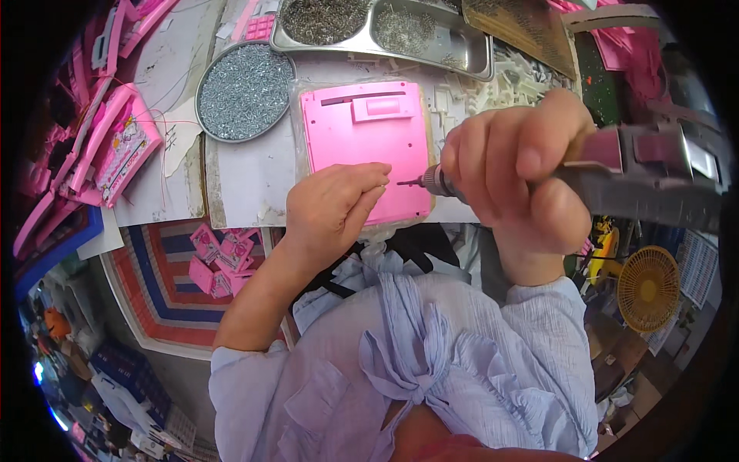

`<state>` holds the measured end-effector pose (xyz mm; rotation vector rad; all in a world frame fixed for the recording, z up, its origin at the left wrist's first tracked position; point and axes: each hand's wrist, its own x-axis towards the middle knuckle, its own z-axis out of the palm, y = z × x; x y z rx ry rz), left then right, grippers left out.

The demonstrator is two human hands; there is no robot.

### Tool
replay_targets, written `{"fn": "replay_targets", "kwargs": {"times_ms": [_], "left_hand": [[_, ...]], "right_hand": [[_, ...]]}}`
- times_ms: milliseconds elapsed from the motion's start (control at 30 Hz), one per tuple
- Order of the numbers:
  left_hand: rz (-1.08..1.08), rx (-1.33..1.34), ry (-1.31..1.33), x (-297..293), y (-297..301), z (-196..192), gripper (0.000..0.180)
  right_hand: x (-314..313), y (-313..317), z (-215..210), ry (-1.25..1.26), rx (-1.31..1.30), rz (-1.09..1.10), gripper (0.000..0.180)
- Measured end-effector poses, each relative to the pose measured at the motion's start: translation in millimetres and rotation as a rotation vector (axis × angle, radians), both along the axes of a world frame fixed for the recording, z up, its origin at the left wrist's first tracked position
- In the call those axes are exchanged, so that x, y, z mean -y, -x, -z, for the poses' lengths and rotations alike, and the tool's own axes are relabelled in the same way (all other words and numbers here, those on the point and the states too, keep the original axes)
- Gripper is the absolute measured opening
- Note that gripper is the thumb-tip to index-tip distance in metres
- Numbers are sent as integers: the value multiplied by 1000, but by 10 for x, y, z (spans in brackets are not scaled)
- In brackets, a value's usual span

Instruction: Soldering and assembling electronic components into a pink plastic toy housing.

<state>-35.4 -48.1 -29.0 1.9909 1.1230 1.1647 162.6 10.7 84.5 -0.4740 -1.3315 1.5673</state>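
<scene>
A pink plastic housing lies on a padded work pad in front of me, with a slot and a raised block toward its far edge and small screw holes. My right hand is wrapped round an electric screwdriver, its bit pointing left over the lower right part of the housing. My left hand rests at the housing's lower left, thumb and fingers pressed together close to the bit's tip. Whatever is between those fingertips is hidden or too small to name.
A round tray of silvery screws stands left of the housing. Behind it is a metal tray with compartments of small parts. White plastic pieces lie at the right, pink assemblies at the left. Below sits a striped bin with pink pieces.
</scene>
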Motion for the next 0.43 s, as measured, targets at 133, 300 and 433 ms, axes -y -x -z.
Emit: {"fn": "replay_targets", "kwargs": {"times_ms": [133, 300, 433], "left_hand": [[7, -32, -17, -19, 7, -23, 19], [9, -28, -35, -21, 17, -31, 22], [20, -8, -73, -24, 5, 15, 25]], "right_hand": [[11, 68, 66, 43, -33, 12, 27], [37, 125, 94, 103, -16, 31, 30], [42, 155, 100, 136, -32, 43, 31]]}}
